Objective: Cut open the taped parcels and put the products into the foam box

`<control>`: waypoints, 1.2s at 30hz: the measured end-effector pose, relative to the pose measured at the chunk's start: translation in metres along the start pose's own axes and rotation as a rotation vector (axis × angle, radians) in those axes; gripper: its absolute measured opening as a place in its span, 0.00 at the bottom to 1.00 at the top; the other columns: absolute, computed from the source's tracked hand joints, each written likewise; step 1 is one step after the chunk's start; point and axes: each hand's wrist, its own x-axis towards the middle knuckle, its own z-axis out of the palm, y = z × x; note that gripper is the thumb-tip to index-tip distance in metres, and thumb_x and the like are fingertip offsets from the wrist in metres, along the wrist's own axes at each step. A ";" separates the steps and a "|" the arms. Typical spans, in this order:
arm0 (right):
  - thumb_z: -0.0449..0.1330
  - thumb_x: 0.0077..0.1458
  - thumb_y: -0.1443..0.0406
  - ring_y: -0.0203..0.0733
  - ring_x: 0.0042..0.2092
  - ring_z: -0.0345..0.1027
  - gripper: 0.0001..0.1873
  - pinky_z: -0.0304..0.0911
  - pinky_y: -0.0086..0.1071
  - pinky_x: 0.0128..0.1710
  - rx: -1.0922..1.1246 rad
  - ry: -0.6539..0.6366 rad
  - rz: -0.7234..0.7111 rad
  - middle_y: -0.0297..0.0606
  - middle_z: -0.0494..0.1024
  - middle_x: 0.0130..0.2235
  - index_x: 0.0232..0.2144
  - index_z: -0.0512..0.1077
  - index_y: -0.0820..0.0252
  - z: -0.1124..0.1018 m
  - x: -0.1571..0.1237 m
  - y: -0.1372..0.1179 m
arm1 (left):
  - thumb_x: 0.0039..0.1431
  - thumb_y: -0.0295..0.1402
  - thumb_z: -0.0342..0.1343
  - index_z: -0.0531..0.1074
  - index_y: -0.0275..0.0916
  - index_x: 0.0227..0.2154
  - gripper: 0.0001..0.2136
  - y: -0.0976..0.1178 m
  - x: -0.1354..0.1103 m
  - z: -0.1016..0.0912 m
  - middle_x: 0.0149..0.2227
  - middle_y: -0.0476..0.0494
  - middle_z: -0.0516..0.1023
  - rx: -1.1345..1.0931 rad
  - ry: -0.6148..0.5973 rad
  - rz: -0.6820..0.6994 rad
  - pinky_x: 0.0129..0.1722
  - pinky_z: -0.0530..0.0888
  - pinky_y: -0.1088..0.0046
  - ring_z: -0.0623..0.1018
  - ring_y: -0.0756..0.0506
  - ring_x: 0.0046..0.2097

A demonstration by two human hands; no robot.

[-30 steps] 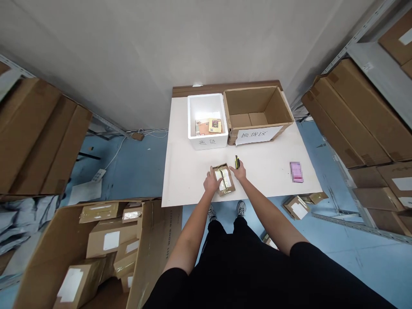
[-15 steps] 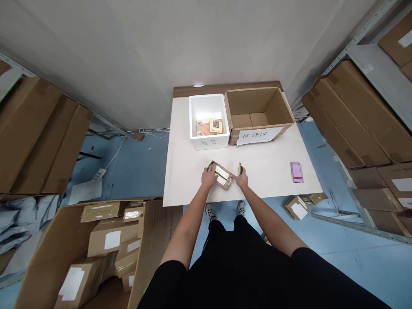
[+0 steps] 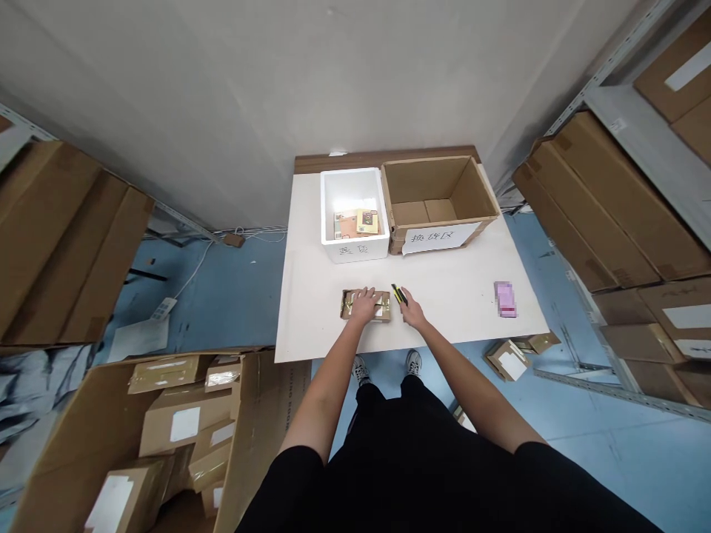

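A small taped cardboard box (image 3: 382,305) with a white label lies near the table's front edge. My left hand (image 3: 363,305) is laid across the middle of it, fingers reaching its far side, and covers part of the label. The box's left end (image 3: 346,302) looks dark and uneven. Just right of the box, my right hand (image 3: 411,308) is closed on a yellow and black utility knife (image 3: 398,294), which points away to the upper left, apart from the box.
Behind my hands stand a white foam box (image 3: 355,252) holding small packets (image 3: 366,221) and a larger open carton (image 3: 441,166). A pink pixelated item (image 3: 505,300) lies at the table's right. On the floor at left is a big carton (image 3: 67,444) of parcels; shelves with cartons (image 3: 616,200) flank both sides.
The cardboard box has turned to lie straight along the table edge and shifted slightly left. My left hand moved from its end to its middle. The knife has tilted to the left.
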 end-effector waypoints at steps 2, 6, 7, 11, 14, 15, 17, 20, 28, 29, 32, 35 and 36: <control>0.46 0.71 0.65 0.35 0.27 0.75 0.34 0.72 0.29 0.40 -0.004 -0.036 -0.022 0.31 0.83 0.38 0.76 0.48 0.50 0.001 -0.019 0.010 | 0.70 0.35 0.53 0.68 0.53 0.66 0.23 0.001 0.005 0.000 0.65 0.40 0.73 0.000 0.021 -0.037 0.64 0.62 0.52 0.68 0.35 0.65; 0.46 0.71 0.65 0.35 0.26 0.74 0.33 0.72 0.28 0.40 -0.055 -0.064 -0.054 0.30 0.82 0.37 0.75 0.52 0.48 0.003 -0.040 0.017 | 0.72 0.37 0.51 0.68 0.51 0.66 0.21 0.010 0.003 0.005 0.61 0.38 0.75 -0.002 0.060 -0.104 0.57 0.67 0.55 0.72 0.36 0.59; 0.46 0.71 0.65 0.36 0.28 0.75 0.33 0.72 0.29 0.41 -0.081 -0.062 -0.060 0.30 0.83 0.38 0.75 0.52 0.48 0.002 -0.041 0.016 | 0.72 0.37 0.51 0.68 0.50 0.66 0.21 0.012 0.002 0.006 0.62 0.37 0.75 -0.001 0.069 -0.109 0.57 0.67 0.55 0.72 0.35 0.60; 0.47 0.71 0.66 0.43 0.43 0.79 0.32 0.69 0.33 0.50 -0.250 -0.050 -0.099 0.37 0.84 0.47 0.75 0.53 0.50 -0.004 -0.038 0.004 | 0.73 0.37 0.51 0.66 0.50 0.68 0.23 0.018 -0.002 0.007 0.66 0.37 0.70 -0.004 0.079 -0.116 0.60 0.66 0.55 0.69 0.34 0.64; 0.47 0.72 0.66 0.47 0.52 0.77 0.32 0.67 0.35 0.53 -0.421 -0.065 -0.103 0.43 0.82 0.53 0.75 0.54 0.51 -0.006 -0.034 -0.010 | 0.72 0.39 0.51 0.65 0.51 0.69 0.24 0.019 -0.002 0.006 0.69 0.37 0.68 -0.027 0.067 -0.119 0.60 0.66 0.54 0.68 0.33 0.64; 0.47 0.72 0.66 0.49 0.53 0.77 0.32 0.67 0.36 0.53 -0.483 -0.067 -0.093 0.44 0.82 0.54 0.75 0.53 0.51 -0.006 -0.034 -0.015 | 0.73 0.39 0.51 0.65 0.51 0.69 0.24 0.019 -0.002 0.005 0.69 0.38 0.67 -0.036 0.063 -0.119 0.60 0.66 0.54 0.68 0.33 0.64; 0.48 0.71 0.67 0.51 0.54 0.77 0.34 0.66 0.37 0.54 -0.603 -0.077 -0.058 0.49 0.81 0.54 0.76 0.51 0.52 -0.001 -0.035 -0.026 | 0.73 0.40 0.51 0.66 0.51 0.68 0.23 0.019 -0.001 0.005 0.69 0.38 0.68 -0.051 0.054 -0.123 0.59 0.66 0.54 0.68 0.33 0.64; 0.50 0.69 0.70 0.53 0.56 0.76 0.38 0.66 0.39 0.54 -0.723 -0.098 -0.003 0.57 0.79 0.56 0.77 0.47 0.56 0.009 -0.037 -0.042 | 0.73 0.39 0.51 0.69 0.50 0.66 0.21 0.020 0.000 0.005 0.67 0.38 0.70 -0.060 0.052 -0.138 0.57 0.67 0.56 0.69 0.34 0.61; 0.58 0.66 0.68 0.54 0.59 0.74 0.40 0.66 0.39 0.54 -0.734 -0.175 0.013 0.59 0.78 0.56 0.75 0.49 0.62 0.002 -0.030 -0.063 | 0.73 0.37 0.51 0.70 0.49 0.64 0.20 0.024 0.003 0.009 0.65 0.39 0.72 -0.064 0.034 -0.175 0.56 0.67 0.59 0.68 0.36 0.60; 0.58 0.65 0.68 0.54 0.59 0.74 0.40 0.67 0.39 0.53 -0.733 -0.179 0.008 0.59 0.78 0.56 0.75 0.50 0.62 0.000 -0.030 -0.063 | 0.73 0.37 0.51 0.70 0.49 0.65 0.20 0.024 0.004 0.010 0.65 0.39 0.72 -0.065 0.035 -0.175 0.57 0.67 0.59 0.68 0.36 0.60; 0.57 0.64 0.70 0.55 0.58 0.75 0.40 0.68 0.39 0.52 -0.730 -0.178 0.001 0.58 0.79 0.56 0.75 0.50 0.62 -0.003 -0.035 -0.061 | 0.73 0.36 0.51 0.69 0.50 0.65 0.21 0.024 0.004 0.012 0.66 0.39 0.71 -0.071 0.040 -0.169 0.57 0.67 0.58 0.68 0.35 0.60; 0.57 0.64 0.69 0.54 0.58 0.75 0.40 0.68 0.39 0.52 -0.709 -0.154 0.012 0.58 0.78 0.57 0.75 0.50 0.61 0.001 -0.043 -0.057 | 0.72 0.36 0.50 0.69 0.50 0.65 0.21 0.026 0.004 0.013 0.64 0.38 0.73 -0.076 0.049 -0.173 0.56 0.67 0.57 0.68 0.35 0.59; 0.57 0.65 0.68 0.55 0.57 0.75 0.40 0.68 0.39 0.53 -0.697 -0.151 0.019 0.58 0.78 0.56 0.75 0.50 0.61 0.002 -0.046 -0.055 | 0.72 0.36 0.50 0.69 0.50 0.65 0.21 0.026 0.005 0.013 0.63 0.38 0.73 -0.075 0.050 -0.175 0.55 0.67 0.57 0.69 0.35 0.59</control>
